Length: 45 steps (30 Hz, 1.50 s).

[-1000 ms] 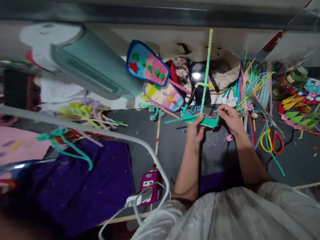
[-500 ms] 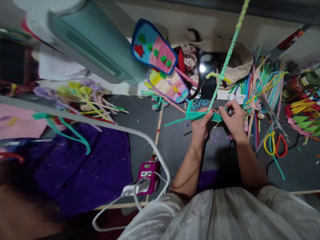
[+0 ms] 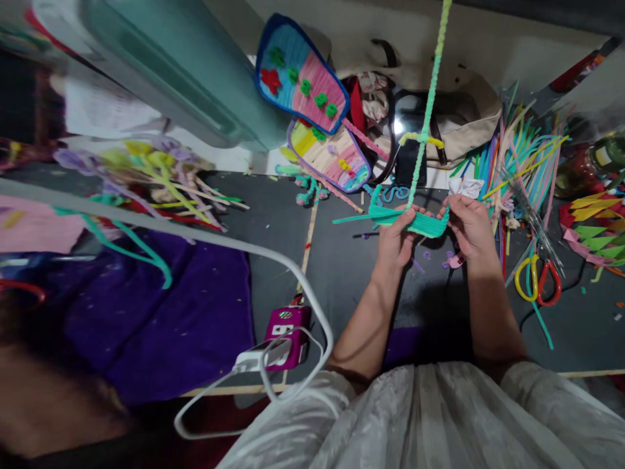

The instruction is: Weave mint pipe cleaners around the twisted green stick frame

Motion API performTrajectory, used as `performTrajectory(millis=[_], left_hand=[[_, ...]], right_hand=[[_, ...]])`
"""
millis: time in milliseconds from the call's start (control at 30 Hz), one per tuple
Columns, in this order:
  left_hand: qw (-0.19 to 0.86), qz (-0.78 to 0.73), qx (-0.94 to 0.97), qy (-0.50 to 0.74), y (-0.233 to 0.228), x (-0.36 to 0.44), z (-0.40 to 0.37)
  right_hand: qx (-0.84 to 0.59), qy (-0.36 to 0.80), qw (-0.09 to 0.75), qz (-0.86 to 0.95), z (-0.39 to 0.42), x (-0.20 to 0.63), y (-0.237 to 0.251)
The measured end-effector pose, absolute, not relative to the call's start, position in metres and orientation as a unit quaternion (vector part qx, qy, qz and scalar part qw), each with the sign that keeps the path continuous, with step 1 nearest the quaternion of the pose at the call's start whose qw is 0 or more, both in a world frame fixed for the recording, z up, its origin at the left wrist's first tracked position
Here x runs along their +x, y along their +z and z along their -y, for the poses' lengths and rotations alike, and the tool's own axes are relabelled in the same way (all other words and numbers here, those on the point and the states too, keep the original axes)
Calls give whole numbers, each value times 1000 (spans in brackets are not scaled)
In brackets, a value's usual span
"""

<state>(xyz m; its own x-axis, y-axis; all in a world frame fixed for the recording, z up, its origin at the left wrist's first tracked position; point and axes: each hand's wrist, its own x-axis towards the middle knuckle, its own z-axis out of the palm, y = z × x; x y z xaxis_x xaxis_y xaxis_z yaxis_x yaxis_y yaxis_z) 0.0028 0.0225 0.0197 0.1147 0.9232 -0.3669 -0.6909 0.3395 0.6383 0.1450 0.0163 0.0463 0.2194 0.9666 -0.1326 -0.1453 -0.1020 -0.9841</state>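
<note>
Spanning both fists, a teal pipe-cleaner bundle [image 3: 415, 223] is gripped by the left hand [image 3: 398, 241] and right hand [image 3: 469, 225] above the dark mat [image 3: 342, 273].

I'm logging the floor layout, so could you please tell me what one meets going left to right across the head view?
Purple cloth → magenta power strip → left hand → teal pipe-cleaner bundle → right hand → scissors.
</note>
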Motion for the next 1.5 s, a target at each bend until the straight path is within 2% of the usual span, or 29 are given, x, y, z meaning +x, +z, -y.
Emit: performTrajectory(millis=[100, 200, 300, 400, 600, 700, 900, 1000, 1067, 1267, 1367, 1500], left_hand=[[713, -385, 146, 568, 19, 7, -21], [677, -398, 142, 603, 19, 12, -18], [649, -403, 157, 626, 20, 15, -15], [624, -400, 189, 644, 21, 17, -13], [576, -399, 261, 664, 19, 17, -7], [585, -410, 277, 642, 17, 17, -6], [625, -407, 207, 633, 16, 18, -10], [657, -416, 150, 610, 17, 20, -13], [665, -426, 131, 599, 17, 21, -14], [661, -425, 146, 601, 16, 23, -11], [649, -434, 159, 604, 15, 22, -10], [654, -439, 160, 595, 12, 16, -15]], right_hand=[[-567, 448, 570, 391, -16, 136, 43], [-608, 307, 581, 446, -12, 128, 43], [-655, 179, 543, 495, -6, 124, 45], [-680, 130, 491, 529, -3, 124, 45], [-683, 102, 486, 536, -6, 128, 42], [-682, 110, 503, 520, -7, 129, 43], [-644, 246, 564, 454, -13, 132, 41], [-621, 304, 565, 451, -16, 136, 37], [-635, 289, 543, 468, -16, 138, 36], [-710, 105, 435, 544, -11, 136, 35], [-713, 91, 412, 560, -10, 135, 35], [-694, 136, 437, 556, -10, 138, 41]])
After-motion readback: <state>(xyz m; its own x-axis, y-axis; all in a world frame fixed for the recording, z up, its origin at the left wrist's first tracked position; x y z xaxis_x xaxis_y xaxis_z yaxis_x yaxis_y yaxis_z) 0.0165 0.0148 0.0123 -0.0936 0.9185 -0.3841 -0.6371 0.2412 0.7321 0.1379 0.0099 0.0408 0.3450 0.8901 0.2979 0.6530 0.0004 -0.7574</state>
